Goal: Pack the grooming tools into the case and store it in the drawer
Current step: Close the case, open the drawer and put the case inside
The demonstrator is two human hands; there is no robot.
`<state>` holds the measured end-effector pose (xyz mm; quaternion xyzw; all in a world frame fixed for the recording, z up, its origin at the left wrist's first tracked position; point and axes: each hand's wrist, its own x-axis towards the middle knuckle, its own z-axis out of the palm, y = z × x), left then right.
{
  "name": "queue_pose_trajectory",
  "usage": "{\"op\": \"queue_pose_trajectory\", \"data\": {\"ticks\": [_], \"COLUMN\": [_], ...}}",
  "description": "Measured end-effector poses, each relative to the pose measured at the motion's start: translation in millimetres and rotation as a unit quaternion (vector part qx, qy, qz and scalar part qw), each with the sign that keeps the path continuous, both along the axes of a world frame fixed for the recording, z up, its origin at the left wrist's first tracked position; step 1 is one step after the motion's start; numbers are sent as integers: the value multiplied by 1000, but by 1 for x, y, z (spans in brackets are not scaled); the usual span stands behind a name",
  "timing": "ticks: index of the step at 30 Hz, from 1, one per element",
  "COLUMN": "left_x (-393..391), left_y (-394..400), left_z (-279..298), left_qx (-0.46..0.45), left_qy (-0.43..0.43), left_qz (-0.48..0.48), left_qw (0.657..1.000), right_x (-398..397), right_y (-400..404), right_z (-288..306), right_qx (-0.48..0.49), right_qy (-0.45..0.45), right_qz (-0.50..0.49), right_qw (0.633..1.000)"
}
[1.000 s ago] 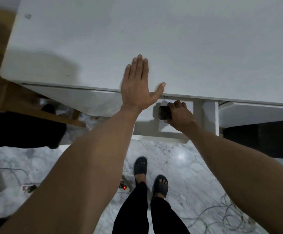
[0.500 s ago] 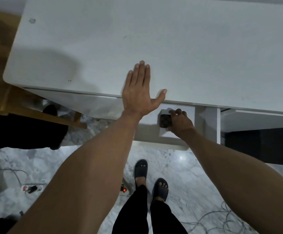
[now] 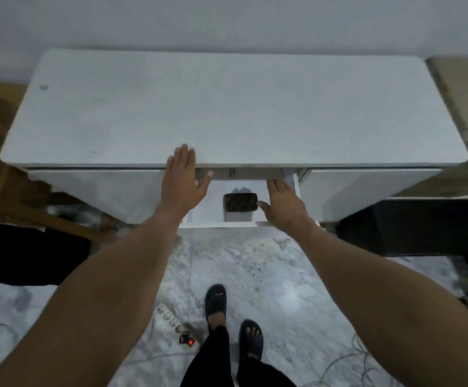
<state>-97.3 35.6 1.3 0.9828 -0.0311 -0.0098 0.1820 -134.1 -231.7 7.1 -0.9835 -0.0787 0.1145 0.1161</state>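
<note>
Below, the drawer point(image 3: 216, 216) was seen pulled out, with the dark patterned case point(image 3: 240, 202) lying flat on its white bottom. The right hand point(image 3: 284, 203) was held open and empty, its thumb tip just beside the case's right end. The left hand point(image 3: 184, 180) was laid flat, fingers extended, on the front edge of the white surface point(image 3: 227, 113), left of the case.
</note>
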Motion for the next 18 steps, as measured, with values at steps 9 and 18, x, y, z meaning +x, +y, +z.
{"op": "queue_pose_trajectory", "data": {"ticks": [9, 18], "left_x": [-128, -167], "left_y": [-27, -27], "left_z": [-15, -30], "left_qx": [-25, -20], "left_qy": [32, 52], "left_qz": [0, 7], "left_qw": [999, 998], "right_x": [-85, -122], "right_y": [-29, -33], "right_z": [8, -4], "right_qx": [-27, -57], "right_qy": [21, 42], "right_qz": [13, 15], "right_qw": [999, 997]}}
